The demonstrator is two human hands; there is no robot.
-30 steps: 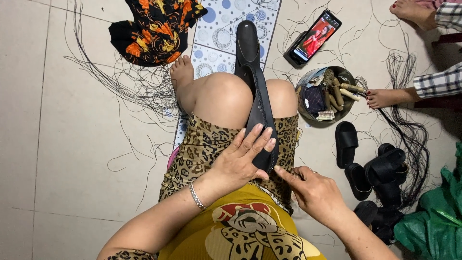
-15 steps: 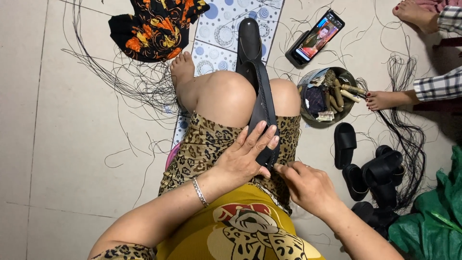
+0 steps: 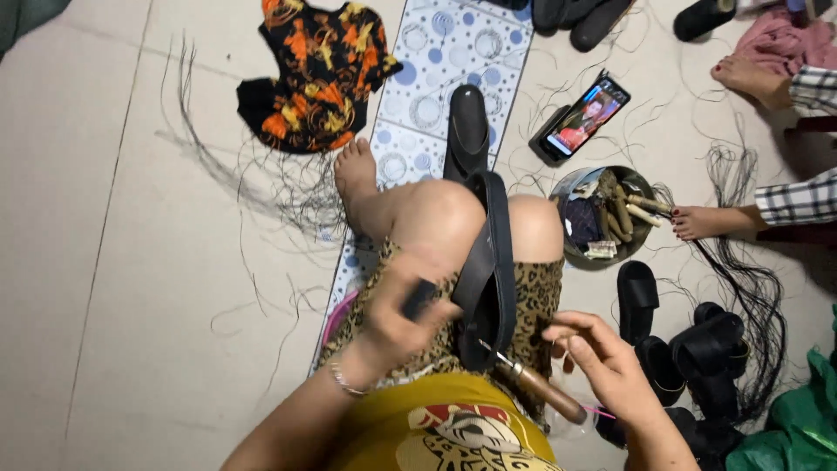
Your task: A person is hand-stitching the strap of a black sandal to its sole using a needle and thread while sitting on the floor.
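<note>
Sitting on pale tiled floor [image 3: 122, 262], patterned mat [image 3: 453, 52], loose black threads [image 3: 261, 192]

Single view, worn on the head, looking steeply down from close above onto the seated lap and both hands, left hand [image 3: 397, 327] and right hand [image 3: 610, 371]. Tiled floor [image 3: 105, 262] filling the edges. No second view to overlap with.
</note>
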